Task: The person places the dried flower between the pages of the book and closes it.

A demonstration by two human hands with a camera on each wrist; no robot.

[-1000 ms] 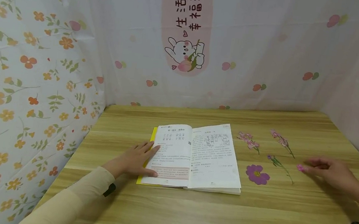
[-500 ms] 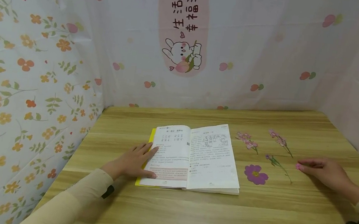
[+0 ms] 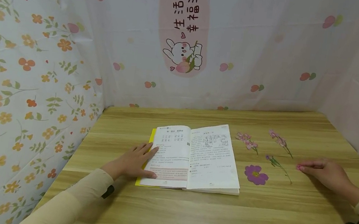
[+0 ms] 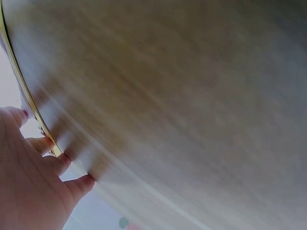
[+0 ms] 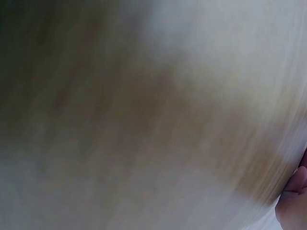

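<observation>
An open book (image 3: 210, 160) with a yellow cover edge lies on the wooden table. My left hand (image 3: 133, 160) rests on its left page and edge, fingers spread; the left wrist view shows those fingertips (image 4: 86, 183) along the book's side. At the right, my right hand (image 3: 329, 177) pinches a small pink flower (image 3: 300, 167) between thumb and fingers, close to the tabletop. Left of it lie a thin-stemmed purple flower (image 3: 274, 161), a large purple blossom (image 3: 256, 175) and two pink flower sprigs, one near the book (image 3: 247, 140), the other farther right (image 3: 281, 141).
The wooden table (image 3: 186, 217) ends at a white patterned cloth (image 3: 131, 65) behind. A flowered cloth (image 3: 25, 108) hangs along the left side. Mostly blurred tabletop fills the right wrist view.
The right hand shifts slightly left with the pink flower, then stays nearly still, less of the flower showing. The head view shifts a little. The left hand stays on the book.
</observation>
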